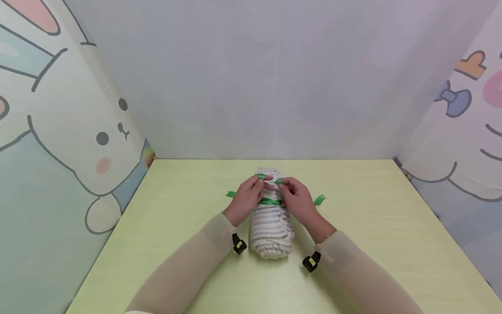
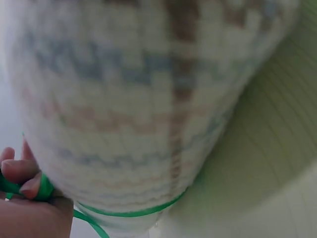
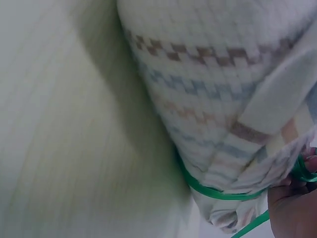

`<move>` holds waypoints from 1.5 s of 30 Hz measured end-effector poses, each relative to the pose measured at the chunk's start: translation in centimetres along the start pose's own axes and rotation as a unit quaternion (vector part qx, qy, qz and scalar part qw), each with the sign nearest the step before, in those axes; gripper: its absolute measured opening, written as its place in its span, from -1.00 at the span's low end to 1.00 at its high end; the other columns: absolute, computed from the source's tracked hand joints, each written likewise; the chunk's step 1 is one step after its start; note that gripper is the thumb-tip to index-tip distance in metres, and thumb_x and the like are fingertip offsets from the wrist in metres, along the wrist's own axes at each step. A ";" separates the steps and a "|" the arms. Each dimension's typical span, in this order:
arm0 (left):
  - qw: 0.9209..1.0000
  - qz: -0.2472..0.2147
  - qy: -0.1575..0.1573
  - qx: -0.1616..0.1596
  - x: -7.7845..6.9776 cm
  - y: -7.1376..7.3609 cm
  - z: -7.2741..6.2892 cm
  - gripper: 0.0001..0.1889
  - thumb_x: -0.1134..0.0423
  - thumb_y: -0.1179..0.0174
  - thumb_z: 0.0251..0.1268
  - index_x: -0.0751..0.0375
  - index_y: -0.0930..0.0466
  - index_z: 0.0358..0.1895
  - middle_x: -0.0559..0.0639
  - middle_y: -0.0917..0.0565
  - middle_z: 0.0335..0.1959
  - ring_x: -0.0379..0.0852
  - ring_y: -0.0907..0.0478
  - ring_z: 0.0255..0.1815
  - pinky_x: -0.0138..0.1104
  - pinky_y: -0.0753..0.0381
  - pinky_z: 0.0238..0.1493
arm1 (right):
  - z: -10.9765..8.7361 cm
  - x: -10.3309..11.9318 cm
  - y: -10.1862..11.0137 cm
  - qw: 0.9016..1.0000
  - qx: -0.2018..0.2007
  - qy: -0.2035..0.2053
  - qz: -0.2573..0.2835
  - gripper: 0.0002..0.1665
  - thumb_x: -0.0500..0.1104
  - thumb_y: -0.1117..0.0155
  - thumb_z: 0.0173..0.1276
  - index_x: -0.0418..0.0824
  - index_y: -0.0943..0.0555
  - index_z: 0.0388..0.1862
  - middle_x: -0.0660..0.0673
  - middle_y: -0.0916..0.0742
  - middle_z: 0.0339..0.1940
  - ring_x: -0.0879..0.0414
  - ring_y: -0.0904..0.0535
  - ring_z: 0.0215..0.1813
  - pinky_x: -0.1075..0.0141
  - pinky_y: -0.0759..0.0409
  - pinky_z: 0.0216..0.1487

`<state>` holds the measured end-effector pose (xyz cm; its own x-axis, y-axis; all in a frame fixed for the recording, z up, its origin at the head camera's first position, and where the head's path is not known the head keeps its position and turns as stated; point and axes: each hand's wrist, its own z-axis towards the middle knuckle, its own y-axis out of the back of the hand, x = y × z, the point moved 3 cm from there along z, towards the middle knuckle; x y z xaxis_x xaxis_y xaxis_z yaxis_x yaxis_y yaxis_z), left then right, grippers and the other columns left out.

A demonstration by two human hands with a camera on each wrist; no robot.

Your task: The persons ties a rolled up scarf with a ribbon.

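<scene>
A rolled towel (image 1: 270,231) with coloured woven stripes lies lengthwise on the table. Green ribbon (image 1: 270,201) circles its upper half, drawn snug in both wrist views. Over the roll, my left hand (image 1: 248,195) pinches a piece of the ribbon between thumb and forefinger. My right hand (image 1: 296,197) pinches another piece of it, a short gap to the right. Loose ribbon ends stick out past each hand. In the left wrist view the ribbon (image 2: 45,187) runs over the left fingers. The knot area is hidden behind the hands.
The pale yellow table (image 1: 176,187) spreads on both sides of the roll. A plain grey wall (image 1: 270,78) stands at the back, and side panels with cartoon animals (image 1: 78,109) flank the table. Each wrist wears a small black camera (image 1: 239,244).
</scene>
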<state>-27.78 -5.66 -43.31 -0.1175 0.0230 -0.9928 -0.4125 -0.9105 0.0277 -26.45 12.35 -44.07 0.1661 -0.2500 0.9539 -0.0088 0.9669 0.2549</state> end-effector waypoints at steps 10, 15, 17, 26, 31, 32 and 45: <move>0.999 -0.003 -0.018 0.030 -0.1 0.0 0.6 -0.55 0.00 0.19 0.74 -0.06 -0.43 0.50 0.01 -0.61 -0.24 -0.13 -0.33 -0.46 -0.38 -0.37 -0.37 | 0.9 2.1 -0.3 0.996 0.071 0.016 -0.046 -0.64 -0.08 -0.03 0.70 -0.17 -0.62 0.28 -0.20 -0.57 -0.45 0.10 -0.36 -0.61 0.28 -0.48 -0.49; 0.998 -0.023 -0.019 0.056 -0.2 0.0 0.6 -0.55 -0.03 0.19 0.73 -0.24 -0.37 0.53 0.00 -0.36 -0.49 -0.10 -0.30 -0.49 -0.35 -0.35 -0.39 | 1.4 2.7 -0.5 0.993 0.111 -0.006 -0.032 -0.61 -0.06 -0.04 0.70 -0.13 -0.61 0.34 -0.21 -0.54 -0.49 0.11 -0.33 -0.62 0.28 -0.45 -0.48; 0.997 -0.028 -0.019 0.065 -0.3 -0.1 0.5 -0.55 -0.05 0.19 0.72 -0.28 -0.35 0.54 0.01 -0.35 -0.53 -0.09 -0.29 -0.51 -0.35 -0.34 -0.41 | 1.6 2.8 -0.7 0.993 0.117 -0.020 -0.017 -0.60 -0.05 -0.06 0.69 -0.13 -0.61 0.35 -0.23 -0.60 -0.40 0.13 -0.33 -0.61 0.29 -0.46 -0.48; 0.999 -0.026 -0.010 0.026 -0.2 -0.2 0.6 -0.61 -0.04 0.14 0.71 0.22 -0.50 0.02 -0.01 -0.37 -0.57 -0.12 -0.29 -0.58 -0.34 -0.33 -0.44 | 2.0 3.1 -0.9 0.994 0.086 -0.055 0.024 -0.37 0.00 -0.20 0.60 -0.01 -0.34 0.58 -0.03 -0.56 -0.46 0.16 -0.35 -0.60 0.30 -0.49 -0.46; 0.999 -0.045 -0.013 0.003 -0.3 -0.2 0.6 -0.59 0.00 0.09 0.71 0.30 -0.55 0.09 -0.02 -0.36 -0.57 -0.12 -0.28 -0.57 -0.35 -0.31 -0.45 | 1.9 2.9 -0.9 0.993 0.082 -0.070 0.040 -0.23 -0.06 -0.23 0.60 0.03 -0.16 0.67 -0.06 -0.53 -0.57 0.12 -0.37 -0.58 0.31 -0.44 -0.44; 0.999 -0.050 -0.014 0.001 -0.3 -0.2 0.6 -0.58 0.00 0.08 0.71 0.30 -0.57 0.12 -0.02 -0.36 -0.56 -0.12 -0.28 -0.57 -0.35 -0.32 -0.45 | 1.9 2.8 -0.9 0.993 0.082 -0.069 0.042 -0.22 -0.07 -0.22 0.60 0.01 -0.14 0.67 -0.06 -0.53 -0.58 0.12 -0.37 -0.57 0.30 -0.44 -0.43; 0.998 0.029 -0.055 -0.019 -0.5 -0.3 0.8 -0.60 0.06 -0.01 0.68 0.16 -0.61 0.34 -0.06 -0.64 0.29 -0.23 -0.47 0.36 -0.26 -0.53 0.28 | 1.6 2.3 -0.3 0.994 0.095 0.052 -0.025 -0.23 -0.16 -0.05 0.67 0.17 -0.01 0.69 -0.25 -0.60 -0.38 0.02 -0.44 -0.47 0.27 -0.48 -0.40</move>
<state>-28.34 -5.09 -42.74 -0.2386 0.0129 -0.9710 -0.3677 -0.9266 0.0781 -27.69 11.43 -41.71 0.2725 -0.2809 0.9202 -0.1828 0.9239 0.3361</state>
